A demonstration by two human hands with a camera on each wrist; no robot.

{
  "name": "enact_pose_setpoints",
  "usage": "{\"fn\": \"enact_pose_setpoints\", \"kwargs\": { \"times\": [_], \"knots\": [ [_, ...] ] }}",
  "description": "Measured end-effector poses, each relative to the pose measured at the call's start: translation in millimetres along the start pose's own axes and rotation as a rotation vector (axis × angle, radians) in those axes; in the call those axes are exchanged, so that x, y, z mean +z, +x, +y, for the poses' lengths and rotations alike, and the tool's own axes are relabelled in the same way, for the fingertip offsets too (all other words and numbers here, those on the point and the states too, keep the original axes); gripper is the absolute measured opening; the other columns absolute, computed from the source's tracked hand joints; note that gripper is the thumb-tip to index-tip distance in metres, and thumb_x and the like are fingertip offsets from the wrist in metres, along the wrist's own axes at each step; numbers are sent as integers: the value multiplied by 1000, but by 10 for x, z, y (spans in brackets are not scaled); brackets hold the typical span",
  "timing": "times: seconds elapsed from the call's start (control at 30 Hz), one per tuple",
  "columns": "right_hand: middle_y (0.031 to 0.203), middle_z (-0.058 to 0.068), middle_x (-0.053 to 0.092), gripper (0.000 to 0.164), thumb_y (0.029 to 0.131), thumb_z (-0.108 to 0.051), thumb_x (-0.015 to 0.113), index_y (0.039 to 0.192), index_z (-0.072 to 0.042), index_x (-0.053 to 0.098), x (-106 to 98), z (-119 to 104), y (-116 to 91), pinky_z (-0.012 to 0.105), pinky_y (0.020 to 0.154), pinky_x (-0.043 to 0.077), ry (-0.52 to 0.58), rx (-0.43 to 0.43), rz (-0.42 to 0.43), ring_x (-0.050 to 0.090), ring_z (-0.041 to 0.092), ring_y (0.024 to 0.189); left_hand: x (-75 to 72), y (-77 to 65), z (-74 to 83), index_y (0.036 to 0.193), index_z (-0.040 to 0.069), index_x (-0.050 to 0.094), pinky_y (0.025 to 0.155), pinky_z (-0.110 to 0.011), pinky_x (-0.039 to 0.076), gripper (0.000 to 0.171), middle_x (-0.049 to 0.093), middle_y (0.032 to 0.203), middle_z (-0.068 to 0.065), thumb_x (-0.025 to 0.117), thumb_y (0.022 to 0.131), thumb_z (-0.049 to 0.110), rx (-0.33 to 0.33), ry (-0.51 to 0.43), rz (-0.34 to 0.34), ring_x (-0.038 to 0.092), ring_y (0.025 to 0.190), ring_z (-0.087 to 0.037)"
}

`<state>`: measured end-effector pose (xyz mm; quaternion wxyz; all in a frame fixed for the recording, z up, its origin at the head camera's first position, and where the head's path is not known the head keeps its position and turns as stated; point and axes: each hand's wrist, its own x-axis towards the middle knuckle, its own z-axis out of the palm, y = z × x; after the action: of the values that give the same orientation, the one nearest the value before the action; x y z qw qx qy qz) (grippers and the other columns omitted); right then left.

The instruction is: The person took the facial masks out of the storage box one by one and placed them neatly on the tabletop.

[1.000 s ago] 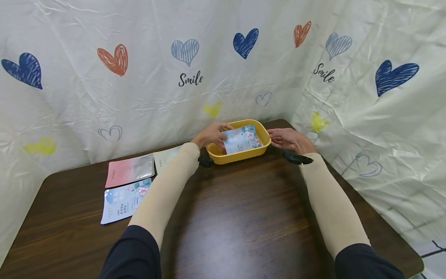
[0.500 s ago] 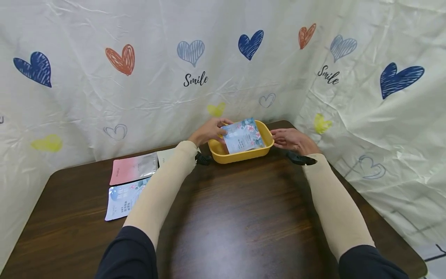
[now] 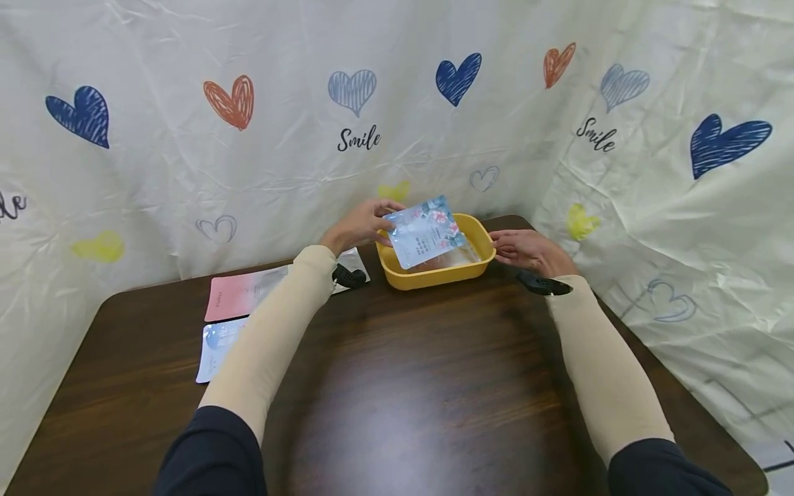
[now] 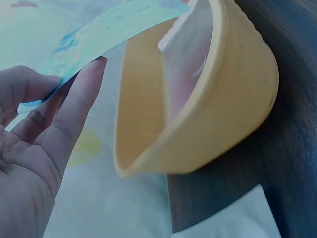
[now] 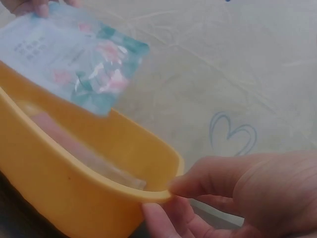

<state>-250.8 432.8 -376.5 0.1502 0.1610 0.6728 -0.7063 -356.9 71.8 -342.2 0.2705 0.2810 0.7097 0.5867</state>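
Observation:
My left hand (image 3: 362,224) pinches one end of a light-blue floral face mask packet (image 3: 426,231) between thumb and fingers. The packet is tilted above a yellow plastic basket (image 3: 442,279). In the left wrist view, the thumb (image 4: 37,84) lies on one face of the packet and fingers lie behind it. Inside the basket, a pinkish packet (image 5: 74,141) shows in the right wrist view. My right hand (image 3: 527,251) holds the basket's right end, with thumb and fingers pinching the rim in the right wrist view.
On the dark wooden table (image 3: 397,386), a pink packet (image 3: 238,295) and another blue packet (image 3: 217,344) lie at the left. A pale packet (image 3: 355,264) is partly hidden under my left wrist. White heart-printed fabric (image 3: 279,172) hangs behind and to the right.
My left hand has lifted the blue packet up and slightly left, out of the basket, uncovering the pinkish packet inside. The right hand stays at the rim. The head view has shifted slightly.

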Motion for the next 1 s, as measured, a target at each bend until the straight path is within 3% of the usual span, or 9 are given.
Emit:
{"fn": "enact_pose_setpoints", "kwargs": {
  "times": [0.17, 0.33, 0.57, 0.8, 1.0],
  "knots": [
    [103, 4, 73, 59, 101, 0, 57, 155, -1, 36, -16, -18, -6, 28, 88, 59, 27, 6, 2, 68, 14, 91, -126, -136, 56, 136, 4, 59, 84, -51, 60, 43, 58, 133, -17, 54, 96, -10, 12, 23, 27, 64, 96, -29],
    [105, 5, 73, 58, 101, 0, 59, 155, -2, 38, -24, -27, 2, 30, 91, 58, 64, 21, -6, 68, 16, 94, -261, -278, 79, 134, 6, 59, 90, -56, 57, 39, 59, 132, -14, 54, 98, -9, 13, 15, 32, 65, 94, -28],
    [108, 6, 73, 55, 101, -1, 59, 153, -3, 42, -4, -27, 19, 30, 91, 58, 79, 16, -13, 67, 17, 98, -460, -554, 106, 134, 8, 60, 82, -53, 60, 39, 60, 135, -12, 55, 99, -7, 30, 32, 59, 66, 96, -29],
    [106, 1, 73, 59, 102, -2, 57, 156, -1, 34, -10, -42, 9, 26, 85, 59, -14, 8, -26, 68, 14, 93, -633, -856, 70, 137, 6, 58, 75, -42, 62, 41, 57, 137, -15, 54, 99, -8, 15, 49, 70, 65, 99, -30],
    [104, -1, 72, 59, 104, -5, 56, 157, 0, 31, -9, -34, -5, 25, 88, 58, -43, 18, -50, 68, 12, 92, -756, -1089, 19, 138, 2, 56, 76, -46, 62, 42, 57, 137, -17, 55, 98, -9, 19, 57, 67, 65, 96, -28]
  ]
}}
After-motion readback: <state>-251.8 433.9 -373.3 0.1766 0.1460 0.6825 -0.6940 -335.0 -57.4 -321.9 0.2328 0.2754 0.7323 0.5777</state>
